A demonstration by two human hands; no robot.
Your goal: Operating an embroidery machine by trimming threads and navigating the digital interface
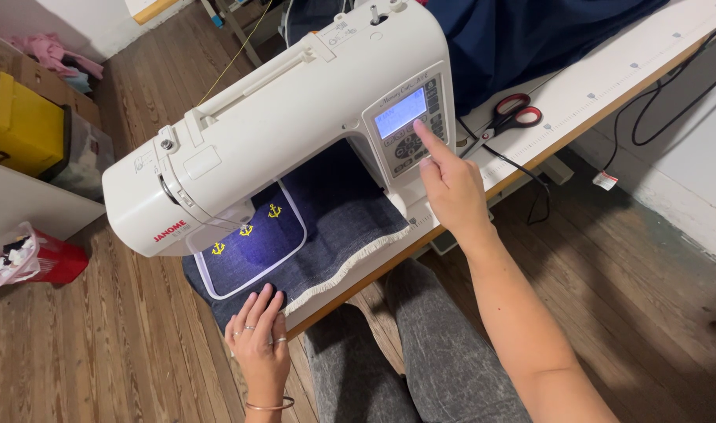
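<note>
Presently: right hand (452,188), forefinger out, no grip, pressing the machine (295,110) panel (411,125); left hand (258,337) flat, ungripping, on denim (342,227) beside hoop (248,243); stitching set-up underway, next wants fabric held steady.

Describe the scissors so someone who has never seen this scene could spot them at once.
Start at the white sewing machine on the long table. Just past its button panel, which the right hand touches, the scissors lie beside the navy cloth. Their red-and-black handles are the only red thing on the table.
</note>
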